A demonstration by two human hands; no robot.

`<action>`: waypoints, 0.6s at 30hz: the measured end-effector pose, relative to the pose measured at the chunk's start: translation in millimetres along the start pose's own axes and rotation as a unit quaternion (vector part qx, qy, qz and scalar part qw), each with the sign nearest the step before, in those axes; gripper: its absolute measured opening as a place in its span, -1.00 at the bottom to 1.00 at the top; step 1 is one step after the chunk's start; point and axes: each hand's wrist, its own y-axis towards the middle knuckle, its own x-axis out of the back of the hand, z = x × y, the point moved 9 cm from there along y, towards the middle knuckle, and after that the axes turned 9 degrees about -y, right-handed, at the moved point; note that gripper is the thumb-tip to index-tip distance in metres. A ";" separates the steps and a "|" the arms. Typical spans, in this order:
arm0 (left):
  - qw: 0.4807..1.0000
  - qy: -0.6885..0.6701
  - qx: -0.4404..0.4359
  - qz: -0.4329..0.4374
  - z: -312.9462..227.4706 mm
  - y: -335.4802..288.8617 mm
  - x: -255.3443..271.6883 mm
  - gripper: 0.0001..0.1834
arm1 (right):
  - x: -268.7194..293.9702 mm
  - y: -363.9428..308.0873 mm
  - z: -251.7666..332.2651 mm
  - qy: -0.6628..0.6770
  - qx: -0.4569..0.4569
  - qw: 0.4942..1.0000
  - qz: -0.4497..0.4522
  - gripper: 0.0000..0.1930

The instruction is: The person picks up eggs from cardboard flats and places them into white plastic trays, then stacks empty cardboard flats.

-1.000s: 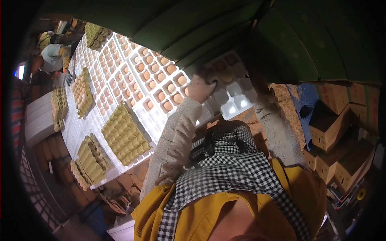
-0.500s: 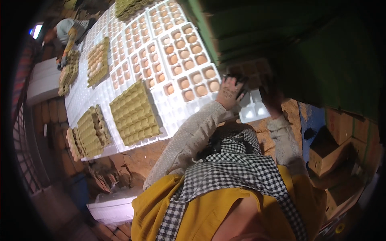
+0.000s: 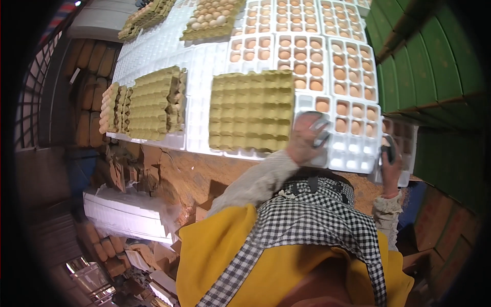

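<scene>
My left hand (image 3: 308, 134), smeared by motion in a glove with grey fingertips, is over a white plastic egg tray near a single brown egg (image 3: 322, 105). Its fingers are too blurred to read. Beside it lies a partly filled white egg tray (image 3: 352, 147), eggs in its far rows and bare cups nearer me. My right hand (image 3: 391, 166), with dark fingertips, is at the shaded egg tray (image 3: 405, 161) on the right. Its fingers curl round something pale that I cannot make out. Left of my left hand lies an olive pulp egg tray (image 3: 250, 111).
Filled egg trays (image 3: 353, 69) cover the table's far right. More pulp trays (image 3: 156, 105) stand at the left, and one with eggs (image 3: 212, 18) lies farther back. Stacked green crates (image 3: 427, 59) border the right side. A white bundle (image 3: 128, 215) and cardboard boxes (image 3: 434, 217) are below.
The view has turned, so the table sits farther right in it. My left hand has moved left across the partly filled tray. My right hand stays by the shaded tray.
</scene>
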 end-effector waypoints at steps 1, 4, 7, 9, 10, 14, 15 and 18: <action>0.994 0.065 0.074 -0.037 26.5 -12.5 47.5 -0.56 | -35.3 -7.8 25.5 0.001 -0.024 0.997 0.076 -0.46; 0.881 0.386 0.261 -0.083 98.8 -68.0 185.0 -0.45 | -127.8 -24.2 125.9 -0.050 0.008 0.982 0.184 -0.37; 0.847 0.349 0.400 -0.028 190.8 -135.7 246.7 -0.47 | -207.7 -25.3 151.5 -0.154 0.064 0.974 0.152 -0.28; 0.884 0.178 0.432 -0.003 211.1 -151.3 250.6 -0.58 | -227.9 -23.4 172.0 -0.139 0.075 0.982 0.099 -0.32; 0.911 0.145 0.386 -0.005 201.0 -152.4 256.6 -0.62 | -232.7 -21.9 184.7 -0.129 0.039 0.984 0.118 -0.34; 0.917 -0.058 0.333 -0.213 143.7 -153.3 334.6 -0.72 | -226.3 -6.8 211.8 0.108 0.031 0.992 0.064 -0.43; 0.914 -0.023 0.315 -0.253 123.5 -156.6 362.7 -0.71 | -225.9 0.3 259.5 0.065 0.078 0.992 0.081 -0.45; 0.827 -0.118 0.353 -0.421 122.0 -212.5 433.5 -0.71 | -270.8 45.0 372.6 0.110 0.197 0.968 0.112 -0.50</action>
